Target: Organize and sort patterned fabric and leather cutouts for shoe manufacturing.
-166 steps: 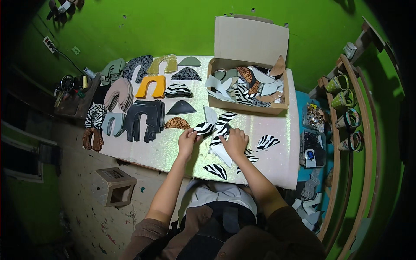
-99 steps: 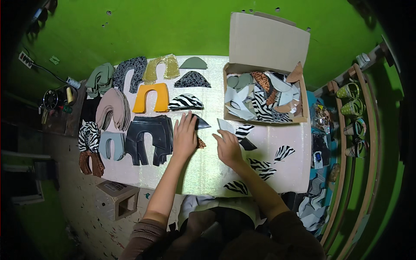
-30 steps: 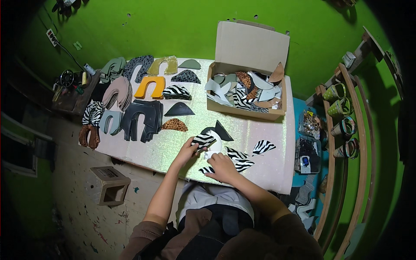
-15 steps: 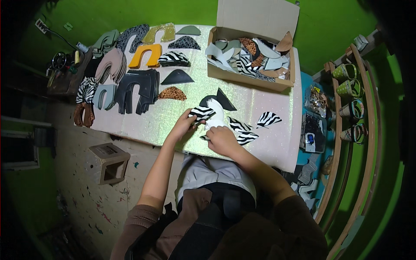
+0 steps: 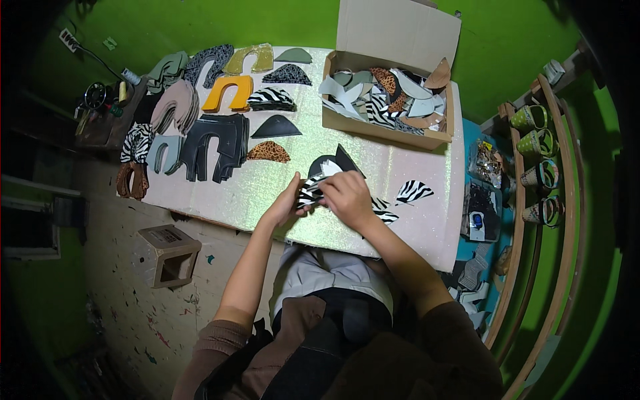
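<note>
Near the table's front edge my left hand (image 5: 288, 202) is closed around some zebra-striped cut pieces (image 5: 309, 193). Fingers of my right hand (image 5: 348, 198) pinch at the right side of those same pieces, partly covering them. Just beyond lie black cut pieces (image 5: 347, 161), one with a pointed tip, and white pieces (image 5: 329, 167) show between them and my hands. More zebra-striped pieces (image 5: 386, 217) peek out from beside my right wrist. A single zebra-striped half-round piece (image 5: 415, 191) lies apart to the right.
An open cardboard box (image 5: 380, 129) full of mixed cut pieces stands at the back right. Stacks of U-shaped pieces (image 5: 213, 143) and half-round pieces (image 5: 269, 151) cover the left side. A wooden rack (image 5: 519, 250) with sandals (image 5: 541, 173) stands right; a stool (image 5: 170, 255) sits on the floor.
My right hand has moved up and left from the white and striped pieces onto the zebra-striped pieces in my left hand. The view has shifted slightly.
</note>
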`<state>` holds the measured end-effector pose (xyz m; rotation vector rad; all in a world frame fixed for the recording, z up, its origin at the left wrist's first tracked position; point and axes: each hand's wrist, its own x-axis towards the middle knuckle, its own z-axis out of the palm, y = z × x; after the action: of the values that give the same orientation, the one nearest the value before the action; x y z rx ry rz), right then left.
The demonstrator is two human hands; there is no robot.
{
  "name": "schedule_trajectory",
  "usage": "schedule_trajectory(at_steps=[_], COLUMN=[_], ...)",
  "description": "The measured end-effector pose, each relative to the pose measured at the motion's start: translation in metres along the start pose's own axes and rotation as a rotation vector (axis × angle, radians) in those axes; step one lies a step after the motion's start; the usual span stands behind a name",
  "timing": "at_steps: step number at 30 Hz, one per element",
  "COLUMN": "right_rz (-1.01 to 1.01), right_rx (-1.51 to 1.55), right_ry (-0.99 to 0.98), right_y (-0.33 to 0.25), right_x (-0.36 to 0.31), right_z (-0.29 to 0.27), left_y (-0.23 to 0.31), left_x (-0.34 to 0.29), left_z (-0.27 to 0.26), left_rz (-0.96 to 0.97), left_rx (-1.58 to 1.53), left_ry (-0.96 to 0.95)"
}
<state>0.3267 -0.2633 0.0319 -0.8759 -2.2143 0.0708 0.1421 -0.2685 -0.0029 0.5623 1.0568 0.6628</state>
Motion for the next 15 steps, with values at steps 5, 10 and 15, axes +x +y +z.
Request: schedule_trajectory(at_steps=[5,10,15], right_rz=[-0.058,-0.009,0.172], right_rx=[0.013,0.12,0.118], right_ry=[-0.09,-0.213,-0.348], right_y=[-0.007,0.001,0.011], right_x=[-0.005,0.004,0.02], right_z=[0.023,0.024,0.023], left_y=[0.012,0.024,0.044], left_x=[-0.001,0.003,0.006], left_z=[-0.001,-0.03,-0.04], left_rz=[-0.027,-0.003,-0.008], left_rx=[-0.117,0.19,0.427], left_ry=[-0.002,-0.052,-0.157])
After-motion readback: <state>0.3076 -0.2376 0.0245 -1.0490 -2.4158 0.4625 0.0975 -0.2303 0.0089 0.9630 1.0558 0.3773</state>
